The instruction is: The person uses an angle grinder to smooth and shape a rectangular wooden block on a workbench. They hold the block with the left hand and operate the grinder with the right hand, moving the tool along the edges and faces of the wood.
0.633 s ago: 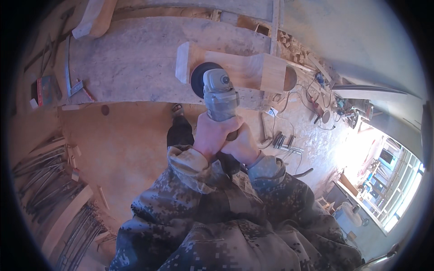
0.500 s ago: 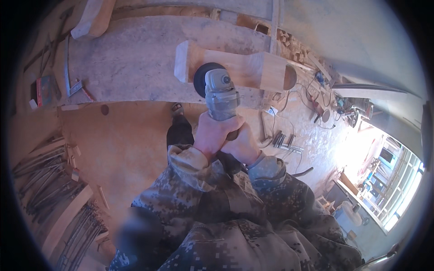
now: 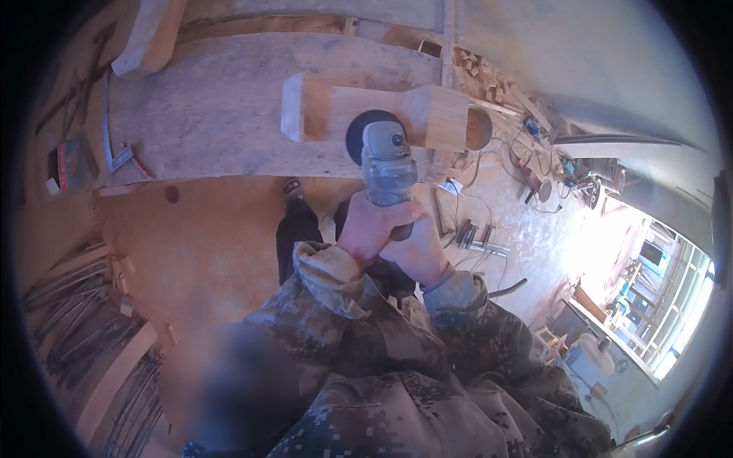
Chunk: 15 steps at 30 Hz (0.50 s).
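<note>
Both my hands are wrapped around the body of a grey angle grinder (image 3: 388, 172), which points away from me. My left hand (image 3: 368, 223) closes around it from the left, just behind the grinder's head. Close against it, my right hand (image 3: 416, 248) grips the rear of the tool. The grinder's round black disc (image 3: 357, 139) overlaps the near side of a shaped, pale wooden leg (image 3: 359, 103), about midway along it. Whether the disc presses on the wood cannot be seen from above. The leg lies crosswise on a worn wooden workbench (image 3: 206, 114).
Another shaped wooden piece (image 3: 153, 38) rests at the bench's far left. A metal square (image 3: 118, 156) lies near its left end. Cables and a power tool (image 3: 538, 185) are on the floor at right, near several clamp-like metal parts (image 3: 479, 238). Long rods and boards (image 3: 114, 374) lie lower left.
The grinder has moved right along the wooden leg, from near its left block toward its middle. My hands have travelled with it, keeping their grip. The whole view has shifted slightly.
</note>
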Each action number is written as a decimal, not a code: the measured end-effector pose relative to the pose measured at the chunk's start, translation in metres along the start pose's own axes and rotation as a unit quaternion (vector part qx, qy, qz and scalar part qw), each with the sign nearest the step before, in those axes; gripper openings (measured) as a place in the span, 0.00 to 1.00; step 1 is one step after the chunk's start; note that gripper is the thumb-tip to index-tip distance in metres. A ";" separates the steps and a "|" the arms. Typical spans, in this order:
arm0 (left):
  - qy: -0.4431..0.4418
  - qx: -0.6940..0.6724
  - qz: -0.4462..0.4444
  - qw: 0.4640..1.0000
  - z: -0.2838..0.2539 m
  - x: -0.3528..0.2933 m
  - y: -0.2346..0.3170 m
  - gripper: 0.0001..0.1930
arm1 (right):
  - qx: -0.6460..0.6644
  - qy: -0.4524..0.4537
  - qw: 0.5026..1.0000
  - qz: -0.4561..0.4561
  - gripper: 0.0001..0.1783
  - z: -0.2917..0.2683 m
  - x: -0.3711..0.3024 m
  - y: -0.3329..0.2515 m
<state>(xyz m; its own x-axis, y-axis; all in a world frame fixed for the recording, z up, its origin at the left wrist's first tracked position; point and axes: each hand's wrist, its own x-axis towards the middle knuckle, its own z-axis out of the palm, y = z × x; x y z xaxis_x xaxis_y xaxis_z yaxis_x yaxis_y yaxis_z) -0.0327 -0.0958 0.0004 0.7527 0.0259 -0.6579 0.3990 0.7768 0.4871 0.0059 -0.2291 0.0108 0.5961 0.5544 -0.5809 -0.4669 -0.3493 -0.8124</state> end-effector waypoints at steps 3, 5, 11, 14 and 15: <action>0.036 0.004 0.016 0.999 -0.003 -0.005 0.006 0.12 | -0.076 -0.018 0.997 0.011 0.31 0.001 0.008 0.003; 0.051 -0.003 0.022 0.998 -0.007 -0.006 0.008 0.12 | -0.087 -0.011 0.996 0.005 0.31 0.004 0.015 0.009; 0.041 -0.022 0.016 0.999 -0.010 -0.001 -0.004 0.12 | -0.030 -0.012 0.999 0.012 0.30 0.006 0.007 0.004; 0.022 -0.009 0.017 1.000 -0.008 -0.001 -0.003 0.12 | -0.016 -0.028 0.999 -0.006 0.31 0.003 0.007 0.007; 0.025 -0.012 0.016 0.999 -0.010 -0.002 0.000 0.12 | -0.015 -0.038 0.999 -0.015 0.31 0.001 0.007 0.009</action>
<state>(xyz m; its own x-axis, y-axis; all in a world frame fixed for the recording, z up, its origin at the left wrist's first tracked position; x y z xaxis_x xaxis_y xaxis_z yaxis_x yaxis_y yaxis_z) -0.0393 -0.0897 -0.0045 0.7368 0.0818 -0.6712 0.3624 0.7903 0.4940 0.0055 -0.2275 -0.0008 0.5580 0.6206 -0.5509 -0.4290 -0.3526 -0.8316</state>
